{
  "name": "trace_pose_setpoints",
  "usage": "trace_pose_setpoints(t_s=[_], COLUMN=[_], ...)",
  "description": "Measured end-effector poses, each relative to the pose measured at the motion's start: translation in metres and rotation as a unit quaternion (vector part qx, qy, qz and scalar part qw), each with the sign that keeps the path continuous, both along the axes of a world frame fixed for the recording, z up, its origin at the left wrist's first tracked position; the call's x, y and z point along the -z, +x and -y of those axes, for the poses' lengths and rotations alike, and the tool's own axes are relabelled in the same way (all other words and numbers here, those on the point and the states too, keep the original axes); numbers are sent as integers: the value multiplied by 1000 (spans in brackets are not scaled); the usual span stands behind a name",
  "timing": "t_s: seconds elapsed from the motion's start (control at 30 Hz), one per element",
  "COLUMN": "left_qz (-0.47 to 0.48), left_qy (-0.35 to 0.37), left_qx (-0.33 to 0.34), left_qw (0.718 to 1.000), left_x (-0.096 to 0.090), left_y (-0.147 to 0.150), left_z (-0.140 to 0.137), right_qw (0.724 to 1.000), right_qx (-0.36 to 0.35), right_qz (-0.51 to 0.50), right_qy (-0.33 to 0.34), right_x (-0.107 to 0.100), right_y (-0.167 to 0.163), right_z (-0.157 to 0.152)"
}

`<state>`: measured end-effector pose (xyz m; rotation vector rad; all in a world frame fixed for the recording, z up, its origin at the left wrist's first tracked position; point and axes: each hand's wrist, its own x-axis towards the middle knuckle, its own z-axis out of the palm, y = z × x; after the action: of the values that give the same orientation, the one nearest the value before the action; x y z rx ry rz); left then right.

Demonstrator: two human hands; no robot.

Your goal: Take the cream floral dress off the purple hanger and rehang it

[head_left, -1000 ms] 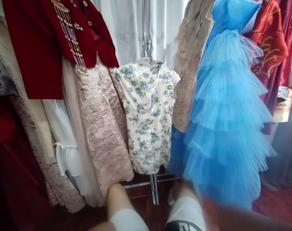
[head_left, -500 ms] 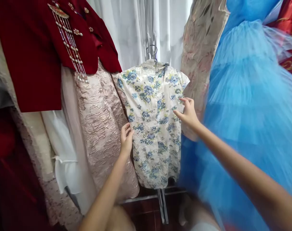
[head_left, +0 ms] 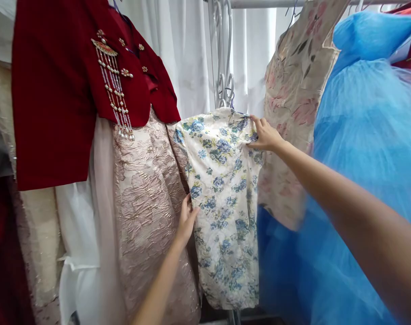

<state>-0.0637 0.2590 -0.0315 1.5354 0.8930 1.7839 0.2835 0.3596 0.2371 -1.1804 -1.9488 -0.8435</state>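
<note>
Grips a blue-floral short-sleeved top (head_left: pixel 226 203) at one shoulder with the right hand (head_left: pixel 268 135); touches its opposite side edge with the left hand (head_left: pixel 187 221); faces a pink brocade skirt (head_left: pixel 147 212) beneath a dark-red cropped jacket (head_left: pixel 56 104), and a blue tulle gown (head_left: pixel 368 149).

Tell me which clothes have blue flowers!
The cream garment between the left hand and right hand; only it shows blue flowers. The beige garment has pink ones.

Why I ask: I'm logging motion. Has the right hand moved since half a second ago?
Yes: judged against the metal rack post, the right hand is higher and nearer.
</note>
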Motion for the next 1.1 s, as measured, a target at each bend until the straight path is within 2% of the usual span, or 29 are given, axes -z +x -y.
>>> trace_pose_setpoints(t_s=[0.23,0.3,0.37,0.43,0.5,0.63,0.7,0.77,0.83,0.9,1.1], left_qz=[-2,-8,-9,10,37,77,132,176,211,233,246], left_qy=[23,31,11,-35,-95,-255,-315,-343,-358,-369,-409], left_qx=[13,7,27,56,68,86,53,35,34,35,11], left_qw=[1000,999,1000,998,992,960,938,922,909,899,879], left_x=[-30,-31,-24,-3,31,126,172,208,231,247,277], left_y=[27,34,39,43,48,61,68,73,75,71,50], left_z=[7,11,17,22,28,46,59,73,89,102,118], right_qw=[989,987,986,987,991,990,991,994,995,996,991], right_qx=[77,88,96,101,95,107,96,72,55,49,40], right_qz=[-116,-127,-128,-121,-99,-63,-44,-22,-4,3,-66], right_qy=[52,47,39,28,4,-66,-82,-81,-77,-78,-107], right_x=[-24,-18,4,42,91,187,221,244,260,276,333], right_y=[9,18,28,40,51,64,62,55,46,38,28], right_z=[34,45,54,63,71,85,87,86,84,84,96])
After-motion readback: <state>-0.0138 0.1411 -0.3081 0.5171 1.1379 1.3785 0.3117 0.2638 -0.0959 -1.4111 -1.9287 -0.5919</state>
